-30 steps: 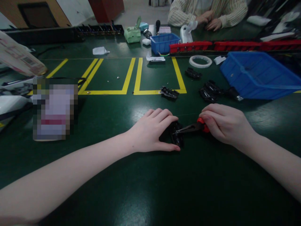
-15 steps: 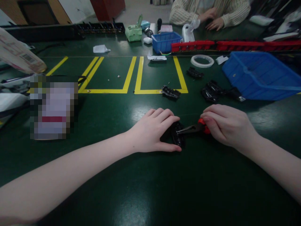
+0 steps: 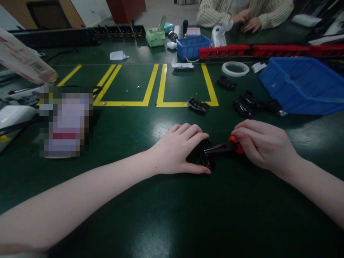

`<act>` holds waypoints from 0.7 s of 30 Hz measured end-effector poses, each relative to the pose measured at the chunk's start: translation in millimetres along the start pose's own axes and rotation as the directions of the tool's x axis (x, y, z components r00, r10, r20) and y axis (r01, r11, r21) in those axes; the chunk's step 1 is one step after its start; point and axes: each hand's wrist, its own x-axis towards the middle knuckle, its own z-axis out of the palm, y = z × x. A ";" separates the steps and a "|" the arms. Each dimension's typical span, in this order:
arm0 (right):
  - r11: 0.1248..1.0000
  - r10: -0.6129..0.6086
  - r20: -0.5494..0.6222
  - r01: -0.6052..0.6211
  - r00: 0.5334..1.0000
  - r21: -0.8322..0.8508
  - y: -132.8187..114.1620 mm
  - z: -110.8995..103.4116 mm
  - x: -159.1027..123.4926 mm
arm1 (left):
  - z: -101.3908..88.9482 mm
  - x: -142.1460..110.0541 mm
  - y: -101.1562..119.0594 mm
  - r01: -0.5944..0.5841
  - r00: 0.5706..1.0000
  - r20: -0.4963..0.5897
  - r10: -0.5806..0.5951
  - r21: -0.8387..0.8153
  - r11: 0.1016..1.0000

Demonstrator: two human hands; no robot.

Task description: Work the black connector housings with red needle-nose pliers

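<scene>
My left hand grips a small black plastic part by its two ends, thumb at the near end and fingers at the far end, down on the dark green table. In my right hand are long-nose pliers with red handles, the fist closed round the grips. Their narrow jaws point left and touch the top of the black part. Whether the tips pinch anything is too small to tell. Another black plastic part lies just beyond my left hand.
More black parts lie beside a large blue bin on the right. Behind them are a tape roll, a smaller blue basket and red trays. A pixelated object lies left. Across the table rest another person's hands.
The whole view has shifted slightly, so everything sits a little further right. Both hands, the black part and the pliers keep nearly the same positions relative to each other.
</scene>
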 end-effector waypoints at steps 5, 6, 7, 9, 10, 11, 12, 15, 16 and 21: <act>1.000 -0.007 -0.012 0.007 1.000 -0.001 -1.8 0.6 1.4 | -0.7 0.2 -0.1 -0.003 1.000 0.002 0.003 0.007 1.000; 1.000 -0.010 -0.009 0.010 1.000 -0.010 -1.9 0.8 1.5 | -0.9 0.2 -0.1 -0.002 1.000 0.004 0.002 0.008 1.000; 1.000 -0.013 -0.010 0.013 1.000 -0.017 -1.8 1.0 1.5 | -1.1 0.3 -0.2 -0.001 1.000 0.007 0.001 0.010 1.000; 1.000 -0.006 -0.012 0.005 1.000 -0.015 -0.9 1.4 1.0 | -1.4 0.4 -0.3 0.001 1.000 0.014 -0.001 0.015 1.000; 1.000 0.004 -0.016 -0.004 1.000 -0.009 -0.2 1.3 0.6 | -1.5 0.4 -0.4 0.001 1.000 0.016 -0.001 0.017 1.000; 1.000 0.011 -0.022 -0.011 1.000 -0.003 0.7 1.0 0.2 | -1.6 0.5 -0.3 0.001 1.000 0.017 -0.001 0.019 1.000; 1.000 0.010 -0.028 -0.010 1.000 -0.003 1.6 0.4 -0.1 | -1.5 0.5 -0.2 0.000 1.000 0.016 -0.001 0.022 1.000; 0.996 -0.047 -0.037 0.044 0.998 -0.072 3.6 -3.6 -0.2 | -1.4 0.6 1.4 0.015 1.000 0.007 -0.015 0.038 0.999; 0.992 -0.073 -0.032 0.069 0.997 -0.108 3.8 -5.4 -0.1 | -1.3 0.6 2.2 0.025 1.000 0.002 -0.025 0.051 0.998; 0.975 -0.124 0.002 0.123 0.992 -0.186 -0.6 -12.8 -0.3 | -1.6 -0.1 6.1 0.055 0.998 -0.033 -0.051 0.117 0.992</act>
